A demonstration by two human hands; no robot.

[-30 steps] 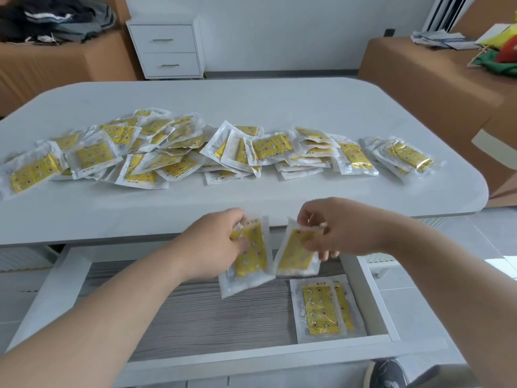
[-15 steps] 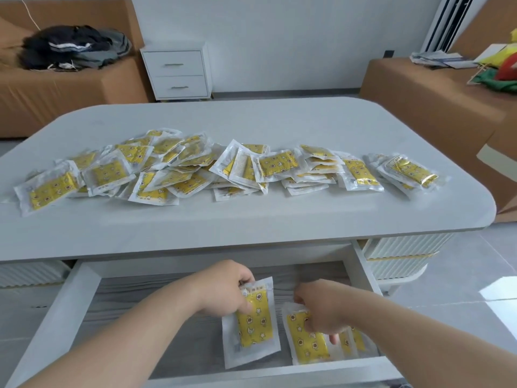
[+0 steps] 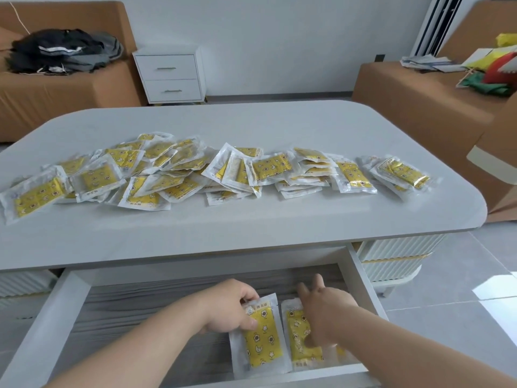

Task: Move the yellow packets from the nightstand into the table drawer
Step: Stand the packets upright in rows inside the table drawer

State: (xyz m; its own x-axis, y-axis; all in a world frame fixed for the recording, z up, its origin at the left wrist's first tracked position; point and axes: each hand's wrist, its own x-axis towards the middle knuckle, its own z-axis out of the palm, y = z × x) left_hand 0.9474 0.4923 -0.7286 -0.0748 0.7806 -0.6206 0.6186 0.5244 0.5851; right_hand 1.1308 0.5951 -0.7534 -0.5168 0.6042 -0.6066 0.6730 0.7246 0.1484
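Observation:
Several yellow packets (image 3: pixel 212 172) in clear wrap lie in a long heap across the grey table top (image 3: pixel 251 127). Below the table's front edge the drawer (image 3: pixel 50 312) is pulled out, with a wood-grain floor. My left hand (image 3: pixel 229 306) pinches the top of a yellow packet (image 3: pixel 261 340) that lies flat on the drawer floor at the right. My right hand (image 3: pixel 324 312) hovers with fingers spread over a second packet (image 3: pixel 300 337) beside it, its fingertips touching the packet. More packet edges show under my right forearm.
A white two-drawer nightstand (image 3: pixel 170 75) stands against the far wall. Brown sofas sit at the left (image 3: pixel 56 88) and right (image 3: pixel 419 102), with dark clothes (image 3: pixel 64 50) and papers on them. The left part of the drawer floor is bare.
Both hands came down from the table's edge into the drawer with one packet each. The right hand has let go of its packet and spread its fingers; the left packet now lies flat.

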